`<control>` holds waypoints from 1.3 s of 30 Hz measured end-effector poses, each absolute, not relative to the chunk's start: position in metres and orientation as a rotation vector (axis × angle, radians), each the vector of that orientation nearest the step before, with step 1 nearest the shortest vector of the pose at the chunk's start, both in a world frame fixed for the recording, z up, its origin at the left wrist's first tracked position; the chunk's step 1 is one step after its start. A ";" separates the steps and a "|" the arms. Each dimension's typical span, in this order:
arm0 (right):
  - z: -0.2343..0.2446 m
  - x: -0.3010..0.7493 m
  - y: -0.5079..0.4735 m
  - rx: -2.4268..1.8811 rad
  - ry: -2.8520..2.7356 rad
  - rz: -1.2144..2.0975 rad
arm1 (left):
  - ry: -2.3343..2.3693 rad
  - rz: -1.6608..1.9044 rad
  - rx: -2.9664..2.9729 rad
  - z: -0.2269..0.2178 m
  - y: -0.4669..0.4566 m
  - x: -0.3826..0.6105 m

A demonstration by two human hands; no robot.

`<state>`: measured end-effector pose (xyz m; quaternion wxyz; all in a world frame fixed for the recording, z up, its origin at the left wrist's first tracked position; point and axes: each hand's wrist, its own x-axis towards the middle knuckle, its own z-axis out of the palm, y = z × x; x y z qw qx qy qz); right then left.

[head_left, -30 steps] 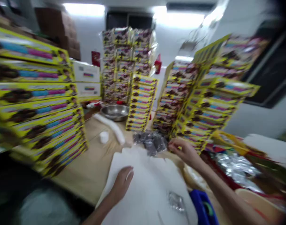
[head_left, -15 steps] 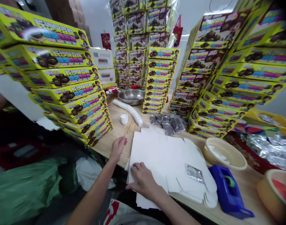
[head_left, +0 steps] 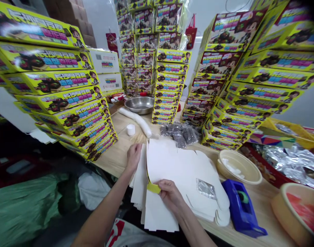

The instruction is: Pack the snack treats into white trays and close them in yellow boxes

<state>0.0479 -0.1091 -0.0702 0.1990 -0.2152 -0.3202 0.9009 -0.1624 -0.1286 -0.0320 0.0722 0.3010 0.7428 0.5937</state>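
Observation:
A stack of flat white carton blanks lies on the table in front of me. My right hand pinches a yellow flap at the near left corner of the top blank, whose left edge is lifted a little. At the far left corner, my left hand is closed on the blank's edge; its fingertips are partly hidden. A silver foil packet lies on the right part of the blanks. Just beyond my left hand are thin wooden sticks and a small white cup.
Yellow printed boxes are stacked high at left, back and right. A metal bowl, a white roll and dark packets are behind the blanks. A blue tape dispenser and a cream basin stand at right.
My right hand has gone from lying on the blank to pinching its yellow flap, and the left edge has risen. My left hand has moved right to that edge. The view has shifted slightly.

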 end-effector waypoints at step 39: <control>-0.064 0.099 -0.069 -0.738 -2.149 1.255 | 1.479 1.645 0.689 -0.044 -0.085 -0.141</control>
